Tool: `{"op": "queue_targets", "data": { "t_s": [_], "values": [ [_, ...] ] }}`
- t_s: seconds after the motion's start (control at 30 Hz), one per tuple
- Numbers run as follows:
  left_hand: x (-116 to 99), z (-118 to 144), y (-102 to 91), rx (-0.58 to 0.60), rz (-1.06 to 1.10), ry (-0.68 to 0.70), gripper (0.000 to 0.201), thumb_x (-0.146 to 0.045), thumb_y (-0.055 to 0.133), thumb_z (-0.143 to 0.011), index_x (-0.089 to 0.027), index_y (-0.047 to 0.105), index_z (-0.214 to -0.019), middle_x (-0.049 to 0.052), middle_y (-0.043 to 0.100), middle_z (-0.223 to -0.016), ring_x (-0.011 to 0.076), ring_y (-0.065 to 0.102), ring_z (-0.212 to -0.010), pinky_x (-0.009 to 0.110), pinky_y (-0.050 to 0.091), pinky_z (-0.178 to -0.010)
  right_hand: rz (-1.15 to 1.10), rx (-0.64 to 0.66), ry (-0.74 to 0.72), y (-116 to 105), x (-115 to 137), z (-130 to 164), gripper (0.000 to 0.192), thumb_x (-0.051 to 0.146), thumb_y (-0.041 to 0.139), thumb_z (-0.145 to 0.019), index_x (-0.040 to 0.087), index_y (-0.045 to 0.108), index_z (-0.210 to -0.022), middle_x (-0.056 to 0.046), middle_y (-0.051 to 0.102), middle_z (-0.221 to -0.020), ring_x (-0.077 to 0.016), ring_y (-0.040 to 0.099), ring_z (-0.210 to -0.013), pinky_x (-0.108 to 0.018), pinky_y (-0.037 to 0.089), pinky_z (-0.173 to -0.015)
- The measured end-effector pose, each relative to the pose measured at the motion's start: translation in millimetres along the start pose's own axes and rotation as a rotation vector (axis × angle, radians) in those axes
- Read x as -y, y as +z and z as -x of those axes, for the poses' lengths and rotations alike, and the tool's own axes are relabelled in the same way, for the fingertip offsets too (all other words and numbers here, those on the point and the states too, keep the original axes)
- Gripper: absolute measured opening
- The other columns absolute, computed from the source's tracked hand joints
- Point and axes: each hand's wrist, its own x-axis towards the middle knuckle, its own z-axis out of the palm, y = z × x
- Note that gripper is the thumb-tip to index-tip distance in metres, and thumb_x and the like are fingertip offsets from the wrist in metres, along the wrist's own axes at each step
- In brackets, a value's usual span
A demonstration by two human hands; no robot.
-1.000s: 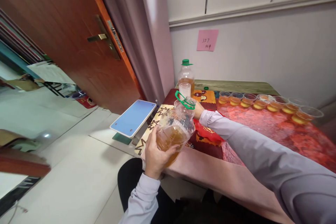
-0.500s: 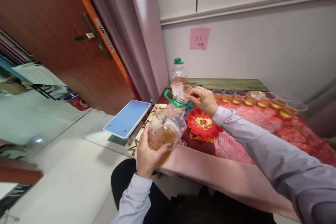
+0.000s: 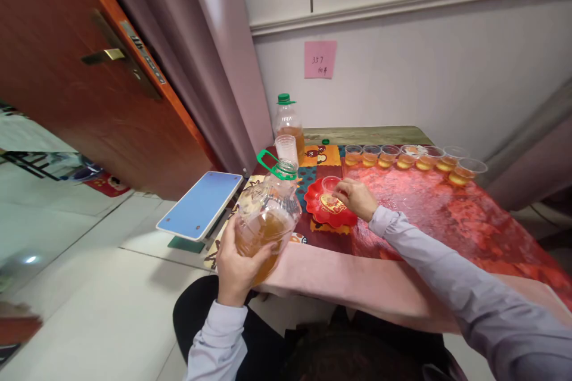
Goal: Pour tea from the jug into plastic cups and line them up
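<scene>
Fingers of the right hand pinch the rim of a clear cup standing on a red plate on the surface. The left hand wraps closed around an open jug of amber liquid, held over the near edge. Behind stand stacked cups, a capped bottle and a row of filled cups.

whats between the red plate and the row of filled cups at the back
In the head view, only bare red patterned tablecloth lies between the red scalloped plate and the row of amber-filled clear cups.
</scene>
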Motion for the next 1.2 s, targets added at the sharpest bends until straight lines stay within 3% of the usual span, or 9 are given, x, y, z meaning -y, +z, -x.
{"op": "queue_targets", "data": {
  "t_s": [0.17, 0.3, 0.37, 0.47, 0.57, 0.67, 0.73, 0.97, 1.2],
  "values": [
    [-2.5, -1.7, -0.6, 0.002, 0.005, 0.013, 0.101, -0.066, 0.084, -0.066, -0.019, 0.051, -0.148, 0.018, 0.061, -0.147, 0.0357, 0.059, -0.136, 0.052, 0.044, -0.119, 0.002, 0.012, 0.042, -1.6, 0.4, 7.6, 0.009, 0.024, 0.07, -0.095, 0.018, 0.075, -0.101, -0.008, 0.075, -0.105, -0.0167, 0.069, -0.078, -0.029, 0.052, -0.078],
    [-5.4, -2.8, -0.7, 0.012, -0.001, 0.022, 0.1, -0.064, 0.084, -0.066, -0.019, 0.051, -0.149, 0.019, 0.061, -0.147, 0.0359, 0.06, -0.136, 0.053, 0.044, -0.119, -0.053, -0.126, 0.008, -22.4, 18.3, 14.6, 0.029, 0.036, 0.074, -0.092, 0.022, 0.073, -0.118, -0.011, 0.072, -0.127, -0.0184, 0.07, -0.078, -0.033, 0.056, -0.077],
    [-6.5, -3.8, 0.0, 0.017, -0.008, 0.02, 0.1, -0.063, 0.084, -0.066, -0.019, 0.051, -0.149, 0.019, 0.061, -0.148, 0.0363, 0.059, -0.137, 0.053, 0.043, -0.12, -0.166, -0.272, 0.034, -31.4, 36.6, 19.1, 0.032, 0.043, 0.072, -0.093, 0.022, 0.073, -0.117, -0.012, 0.073, -0.122, -0.0209, 0.071, -0.082, -0.035, 0.057, -0.077],
    [-8.3, -6.1, 1.3, 0.031, -0.02, 0.006, 0.102, -0.064, 0.084, -0.064, -0.019, 0.05, -0.149, 0.019, 0.06, -0.149, 0.037, 0.058, -0.137, 0.054, 0.042, -0.12, -0.493, -0.423, 0.179, -26.2, 75.0, 27.7, 0.03, 0.049, 0.062, -0.099, 0.022, 0.071, -0.106, -0.007, 0.075, -0.091, -0.0191, 0.067, -0.069, -0.033, 0.057, -0.069],
    [-11.1, -9.2, 1.6, 0.066, -0.04, -0.012, 0.102, -0.064, 0.084, -0.065, -0.02, 0.049, -0.15, 0.018, 0.061, -0.148, 0.0365, 0.059, -0.136, 0.054, 0.044, -0.118, -0.84, -0.221, 0.172, 4.9, 116.1, 39.1, 0.034, 0.056, 0.061, -0.098, 0.023, 0.068, -0.103, -0.004, 0.072, -0.08, -0.0182, 0.068, -0.066, -0.03, 0.055, -0.062],
    [-15.1, -11.6, 1.4, 0.096, -0.069, 0.012, 0.101, -0.062, 0.085, -0.065, -0.019, 0.049, -0.148, 0.019, 0.06, -0.147, 0.0362, 0.059, -0.136, 0.054, 0.045, -0.117, -0.992, 0.03, 0.085, 44.0, 145.1, 49.7, 0.054, 0.062, 0.071, -0.089, 0.023, 0.062, -0.125, -0.005, 0.074, -0.092, -0.0195, 0.071, -0.072, -0.03, 0.056, -0.063],
    [-17.9, -12.5, 1.8, 0.112, -0.067, 0.026, 0.1, -0.062, 0.085, -0.065, -0.019, 0.049, -0.147, 0.018, 0.061, -0.146, 0.0354, 0.059, -0.136, 0.053, 0.046, -0.116, -1.088, 0.113, 0.061, 63.7, 153.3, 54.1, 0.073, 0.065, 0.073, -0.086, 0.023, 0.052, -0.142, -0.005, 0.073, -0.099, -0.0201, 0.072, -0.076, -0.03, 0.057, -0.064],
    [-30.8, -18.4, 5.5, 0.145, -0.048, 0.044, 0.097, -0.066, 0.087, -0.06, -0.02, 0.056, -0.14, 0.014, 0.069, -0.134, 0.0317, 0.068, -0.123, 0.047, 0.054, -0.109, -1.336, 0.189, 0.044, 81.3, 141.2, 55.3, 0.079, 0.068, 0.068, -0.089, 0.026, 0.044, -0.152, -0.007, 0.071, -0.112, -0.0241, 0.072, -0.097, -0.035, 0.06, -0.079],
    [-52.2, -34.9, 3.1, 0.268, -0.097, -0.074, 0.102, -0.065, 0.088, -0.057, -0.019, 0.057, -0.143, 0.014, 0.071, -0.134, 0.0316, 0.07, -0.119, 0.046, 0.057, -0.103, -1.428, 0.116, 0.139, 85.2, 141.3, 58.0, 0.063, 0.069, 0.073, -0.085, 0.022, 0.059, -0.126, -0.009, 0.071, -0.11, -0.0254, 0.07, -0.1, -0.039, 0.06, -0.084]
  ]
}}
